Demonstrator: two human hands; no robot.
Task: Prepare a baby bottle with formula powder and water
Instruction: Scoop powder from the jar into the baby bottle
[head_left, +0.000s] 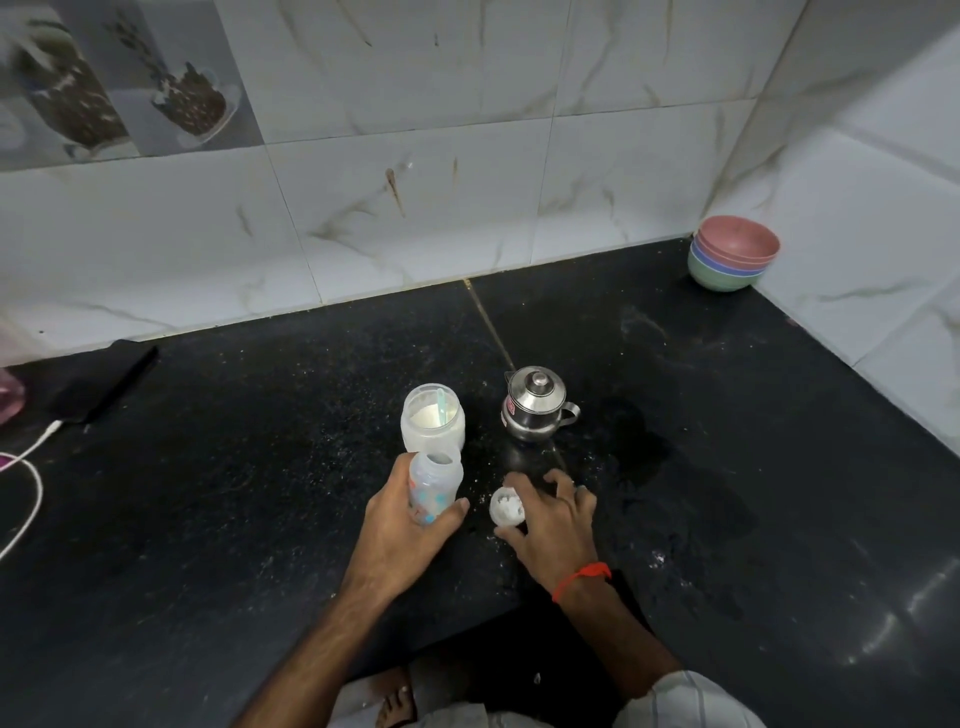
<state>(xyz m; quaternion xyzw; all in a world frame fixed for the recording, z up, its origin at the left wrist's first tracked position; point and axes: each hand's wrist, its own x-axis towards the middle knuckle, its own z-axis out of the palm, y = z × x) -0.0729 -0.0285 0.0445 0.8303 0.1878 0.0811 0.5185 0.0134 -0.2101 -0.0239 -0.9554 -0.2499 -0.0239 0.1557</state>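
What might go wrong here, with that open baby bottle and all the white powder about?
The clear printed baby bottle stands uncapped, held by the left hand; a nudge might tip it. The right hand grips a small white cap with powder in it, which may spill. The open powder jar stands just behind the bottle and could be knocked.

Open clear baby bottle (435, 486) stands upright just before the open powder jar (432, 419), scoop (443, 405) inside

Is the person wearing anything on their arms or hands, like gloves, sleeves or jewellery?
No gloves: both forearms are bare. The right hand has a red thread band tied round its wrist, and a ring seems to sit on one finger. The left hand wears nothing visible. A pale striped sleeve shows near the right elbow.
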